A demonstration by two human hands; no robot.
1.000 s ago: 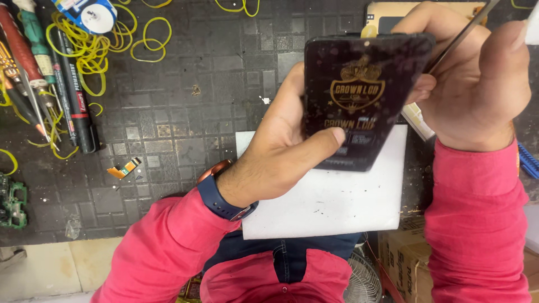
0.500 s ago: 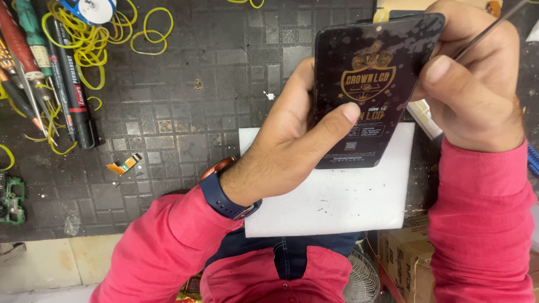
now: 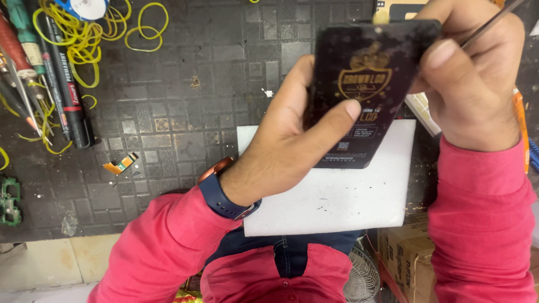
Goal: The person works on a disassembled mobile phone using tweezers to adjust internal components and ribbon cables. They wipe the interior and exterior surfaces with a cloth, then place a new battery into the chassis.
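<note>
Black phone panel (image 3: 365,95) gripped by curled left hand (image 3: 292,140); right hand (image 3: 471,84) pinches thin metal tool (image 3: 488,25).

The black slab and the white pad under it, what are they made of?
The black slab, held by the left hand and right hand, looks like glass or glossy plastic: flat, thin, with a dull shine and gold print. Which one, I cannot tell. The white pad looks like soft foam: matte, thick-edged and speckled with dirt.
</note>
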